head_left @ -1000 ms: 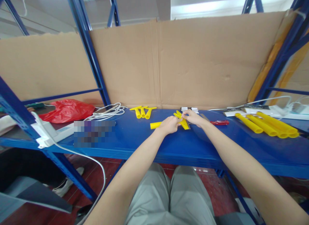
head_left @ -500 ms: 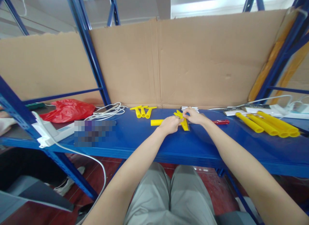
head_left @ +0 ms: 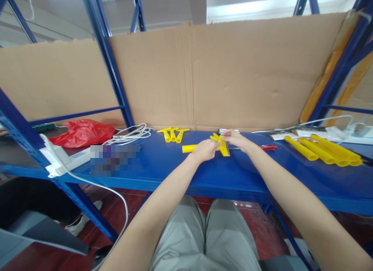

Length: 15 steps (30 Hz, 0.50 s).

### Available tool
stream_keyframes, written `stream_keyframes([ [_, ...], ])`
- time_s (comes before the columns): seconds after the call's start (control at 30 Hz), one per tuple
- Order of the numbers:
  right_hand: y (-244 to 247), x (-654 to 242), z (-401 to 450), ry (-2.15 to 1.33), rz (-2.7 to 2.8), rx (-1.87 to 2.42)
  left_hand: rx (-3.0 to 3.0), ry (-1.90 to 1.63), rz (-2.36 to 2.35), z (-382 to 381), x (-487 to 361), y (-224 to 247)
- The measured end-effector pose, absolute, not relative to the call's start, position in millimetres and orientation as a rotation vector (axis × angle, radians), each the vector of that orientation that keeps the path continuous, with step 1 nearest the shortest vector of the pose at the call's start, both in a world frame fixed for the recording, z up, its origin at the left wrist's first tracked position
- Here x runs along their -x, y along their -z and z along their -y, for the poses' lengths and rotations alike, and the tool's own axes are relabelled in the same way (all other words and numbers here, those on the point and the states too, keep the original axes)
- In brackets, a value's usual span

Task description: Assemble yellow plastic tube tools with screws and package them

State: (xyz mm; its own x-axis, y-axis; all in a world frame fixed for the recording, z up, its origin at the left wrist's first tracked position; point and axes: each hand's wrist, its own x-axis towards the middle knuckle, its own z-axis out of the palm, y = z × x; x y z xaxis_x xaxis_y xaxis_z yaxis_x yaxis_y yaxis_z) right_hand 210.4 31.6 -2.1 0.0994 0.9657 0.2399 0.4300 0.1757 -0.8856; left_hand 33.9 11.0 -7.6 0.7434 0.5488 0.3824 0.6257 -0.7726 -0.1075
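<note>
Near the middle of the blue table, my left hand [head_left: 206,150] is closed around a yellow tube [head_left: 189,148] whose end sticks out to the left. Yellow fins [head_left: 223,148] spread out on the right side of that hand. My right hand [head_left: 234,138] is bent over the upper right of the fins, its fingertips close together; whatever is between them is too small to make out. A screwdriver with a red handle [head_left: 268,147] lies to the right, its shaft pointing at the fins.
Three yellow finned pieces [head_left: 173,135] stand at the back left of the blue table [head_left: 163,166]. Several yellow tubes [head_left: 323,150] lie at the right. White cables [head_left: 134,134], a power strip [head_left: 78,157] and a red bag [head_left: 84,132] are at the left. Cardboard [head_left: 247,73] walls the back.
My right hand has shifted slightly right, and its fingers have changed pose over the fins. More of the screwdriver's shaft shows. My left hand keeps its hold on the yellow tube.
</note>
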Motion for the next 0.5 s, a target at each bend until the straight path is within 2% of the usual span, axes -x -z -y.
stream_keyframes([
  [0.1,-7,-211,-23,-0.844,1.419,1.399,2.693,0.533,0.971,-15,-33,9],
  [0.3,-9,-221,-18,-1.341,1.565,1.319,2.686,0.596,1.058,-19,-31,10],
  [0.5,-6,-222,-17,-1.367,1.573,1.266,2.690,0.621,1.042,-20,-30,12],
])
